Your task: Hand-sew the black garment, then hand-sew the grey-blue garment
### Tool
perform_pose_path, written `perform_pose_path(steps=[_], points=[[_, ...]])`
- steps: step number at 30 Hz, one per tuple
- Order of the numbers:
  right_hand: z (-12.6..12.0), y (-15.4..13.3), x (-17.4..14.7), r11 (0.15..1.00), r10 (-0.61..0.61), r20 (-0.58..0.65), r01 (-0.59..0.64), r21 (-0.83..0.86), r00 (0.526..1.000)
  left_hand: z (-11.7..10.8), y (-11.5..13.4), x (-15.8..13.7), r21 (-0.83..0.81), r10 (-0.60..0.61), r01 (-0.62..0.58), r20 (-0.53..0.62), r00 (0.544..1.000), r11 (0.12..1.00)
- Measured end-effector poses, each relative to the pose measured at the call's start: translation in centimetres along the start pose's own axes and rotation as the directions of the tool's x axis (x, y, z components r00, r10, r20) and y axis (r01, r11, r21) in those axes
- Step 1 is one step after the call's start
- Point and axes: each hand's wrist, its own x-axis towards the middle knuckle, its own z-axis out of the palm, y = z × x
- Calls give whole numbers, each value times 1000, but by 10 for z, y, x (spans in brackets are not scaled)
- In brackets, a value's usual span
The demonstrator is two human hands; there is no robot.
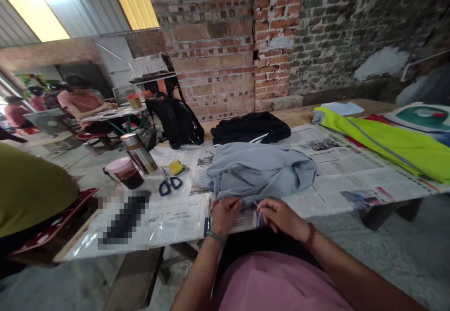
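Note:
A light grey cloth garment (260, 168) lies bunched on the newspaper-covered table directly in front of me. At its near edge, my left hand (224, 215) has its fingers closed on the grey cloth. A short gap to the right, my right hand (283, 218) is pinched, with a small thin thing at its fingertips that is too small to name. Behind the grey garment is a folded black garment (251, 128) with white stripes. Dark blue-handled scissors (170, 185) rest to the left, beside a small yellow object (176, 167).
A steel flask (138, 154) and a pink-lidded cup (124, 172) stand on the left, near a black backpack (177, 121). To the right lie a neon yellow garment (383, 137) and a green iron (422, 115). A person in olive (33, 189) sits close at left.

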Motion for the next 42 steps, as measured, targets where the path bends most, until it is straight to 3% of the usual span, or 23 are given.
perform_pose_path(steps=[2, 4, 9, 17, 34, 42], points=[[9, 2, -4, 980, 46, 39, -38, -194, 998, 1, -2, 0, -8, 32, -32, -1, 999, 999], [15, 1, -2, 940, -19, 2, 19, -340, 1000, 2, -5, 0, -8, 52, -53, -13, 999, 999], [20, -5, 11, 858, -104, -55, 62, -510, 993, 2, -11, 0, 0, 98, -98, -22, 995, 995], [20, -2, 17, 863, -75, -70, 30, -504, 995, 2, -10, -1, 23, 161, -160, -12, 987, 987], [24, -2, 17, 850, -108, -71, 55, -524, 992, 6, -12, 0, 82, 82, -81, -15, 997, 993], [26, 1, 24, 849, -122, -81, 61, -525, 989, 5, -11, -1, 93, 138, -137, -5, 990, 986]])
